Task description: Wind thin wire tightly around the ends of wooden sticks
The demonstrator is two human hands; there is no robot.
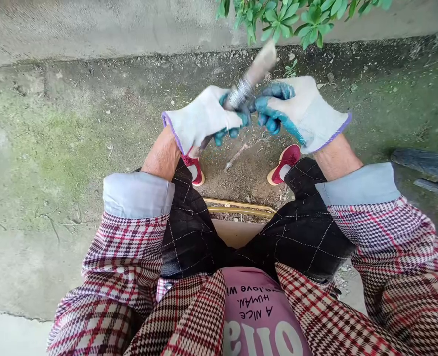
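My left hand (211, 114), in a white glove with blue-green coated fingers, is closed around a brown stick (260, 66). The stick slants up to the right, its pale upper end blurred by motion. A silvery wrapping (239, 94), wire or cord, binds its middle just above my left fingers. Close beside the wrapping is my right hand (291, 110), gloved alike, with its fingers curled together. Whatever lies between those fingers is hidden or too small to name. Between my feet, a thin root-like piece (237, 156) lies on the dirt.
A concrete wall (111, 29) runs along the far side, with a leafy green plant (289, 17) hanging over it. Mossy ground (66, 153) stretches left. Below me is a seat with a yellowish frame bar (241, 207). Dark objects (426, 163) lie at the right edge.
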